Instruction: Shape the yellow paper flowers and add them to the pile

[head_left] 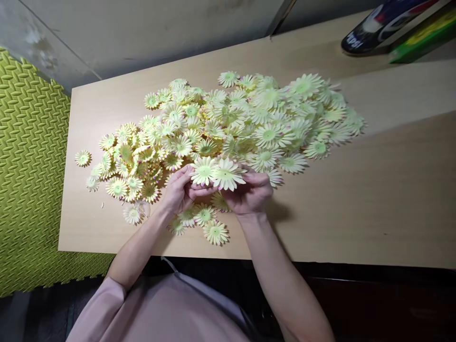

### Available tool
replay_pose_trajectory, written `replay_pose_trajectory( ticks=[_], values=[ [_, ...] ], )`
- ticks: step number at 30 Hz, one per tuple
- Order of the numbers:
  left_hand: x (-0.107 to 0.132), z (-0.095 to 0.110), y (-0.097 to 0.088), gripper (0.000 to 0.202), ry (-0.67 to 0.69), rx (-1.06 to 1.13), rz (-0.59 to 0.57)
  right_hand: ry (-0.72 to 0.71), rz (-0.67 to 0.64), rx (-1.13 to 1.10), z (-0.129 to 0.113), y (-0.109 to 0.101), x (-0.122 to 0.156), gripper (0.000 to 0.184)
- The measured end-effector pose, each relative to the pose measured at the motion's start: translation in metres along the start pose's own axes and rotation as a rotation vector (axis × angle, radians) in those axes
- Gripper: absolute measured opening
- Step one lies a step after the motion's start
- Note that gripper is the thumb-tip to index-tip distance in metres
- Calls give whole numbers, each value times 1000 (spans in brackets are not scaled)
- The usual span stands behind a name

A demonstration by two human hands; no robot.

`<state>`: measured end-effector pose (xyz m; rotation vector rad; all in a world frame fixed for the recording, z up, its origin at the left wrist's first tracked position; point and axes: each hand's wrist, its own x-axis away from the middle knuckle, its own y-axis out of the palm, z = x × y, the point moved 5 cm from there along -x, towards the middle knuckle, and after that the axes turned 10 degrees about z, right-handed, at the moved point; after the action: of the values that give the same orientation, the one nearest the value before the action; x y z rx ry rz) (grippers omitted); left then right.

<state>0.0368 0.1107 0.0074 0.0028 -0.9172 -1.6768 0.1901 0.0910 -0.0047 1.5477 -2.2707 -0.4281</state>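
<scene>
Two pale yellow artificial flower heads with light green centres are held close together above the table's front part. My left hand (179, 191) is closed on the left flower head (204, 170), its fingers running beneath the petals. On the other side my right hand (251, 192) grips the right flower head (227, 174), whose petals overlap the left one. The fingertips under both flowers are hidden. Just behind my hands spreads a large heap of similar flower heads (269, 135), some with pinkish petal tips. A few loose ones (215, 232) lie below my hands near the table edge.
The light wooden table (356, 204) meets a grey wall (160, 28) at the back. A dark Pepsi bottle (370, 31) and a green box (423, 35) lie at the far right. Textured green foam matting (32, 166) borders the left side. One single flower head (83, 158) lies apart at left.
</scene>
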Motion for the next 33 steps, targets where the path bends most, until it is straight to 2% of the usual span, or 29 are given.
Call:
replay_pose_trajectory(
  ticks=[3, 6, 10, 14, 16, 18, 22, 25, 28, 33],
  values=[
    [-3, 7, -7, 48, 128, -121, 42, -87, 24, 45, -9, 6, 1, 29],
    [-3, 18, -11, 44, 360, -257, 92, -221, 22, 104, -16, 14, 5, 34],
    [3, 26, -9, 38, 590, -415, 134, -337, 7, 196, -11, 23, 9, 47],
    [10, 30, -4, 34, 833, -618, 172, -558, 36, 356, -13, 29, 15, 60],
    [12, 31, -2, 30, 933, -681, 155, -677, 91, 472, -18, 31, 18, 57],
    [14, 31, -1, 24, 1002, -716, 148, -757, 116, 607, -23, 33, 20, 43],
    [15, 31, 0, 13, 1073, -716, 113, -777, 21, 714, -26, 40, 22, 17],
    [16, 31, 3, 13, 1081, -699, 44, -757, -6, 693, -25, 40, 22, 17],
    [15, 31, 3, 15, 996, -640, 52, -733, 18, 686, -21, 36, 20, 17],
    [10, 29, -6, 22, 756, -482, 174, -735, -43, 593, -19, 35, 18, 4]
  ],
)
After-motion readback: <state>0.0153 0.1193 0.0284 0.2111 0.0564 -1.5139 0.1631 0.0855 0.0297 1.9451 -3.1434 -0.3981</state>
